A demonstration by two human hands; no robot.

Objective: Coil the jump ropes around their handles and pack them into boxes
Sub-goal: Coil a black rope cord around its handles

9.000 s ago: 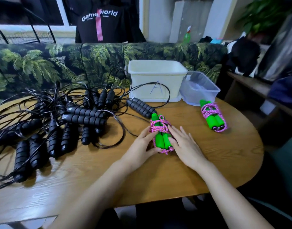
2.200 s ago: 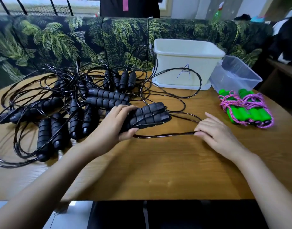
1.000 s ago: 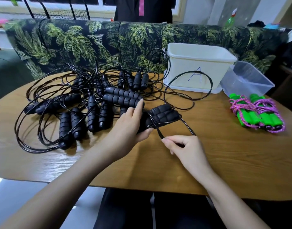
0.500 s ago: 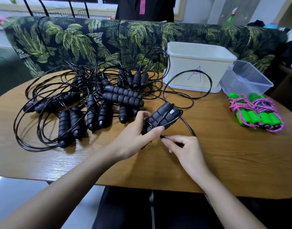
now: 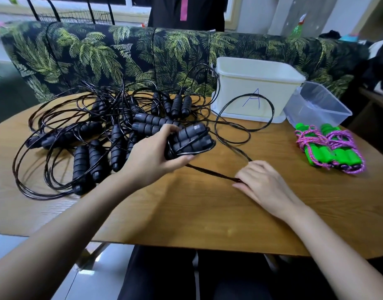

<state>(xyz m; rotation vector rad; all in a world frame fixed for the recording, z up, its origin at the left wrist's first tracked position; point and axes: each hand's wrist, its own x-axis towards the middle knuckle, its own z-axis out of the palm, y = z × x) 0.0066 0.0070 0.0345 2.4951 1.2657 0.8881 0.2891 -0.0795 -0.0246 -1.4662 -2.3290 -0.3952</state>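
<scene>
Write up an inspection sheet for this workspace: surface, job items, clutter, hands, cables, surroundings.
Surface: wooden table, bare in front of the person.
Job's things: two green-handled ropes wrapped in pink cord, lying near the clear box; white box marked A beside it.
Clutter: tangled pile of black ropes on the table's left half.
Hands: left hand grips a pair of black handles; right hand pinches the black cord running from them.
Cables: nothing seen apart from rope cords.
Surroundings: palm-print sofa behind the table; spray bottle beyond it.
</scene>
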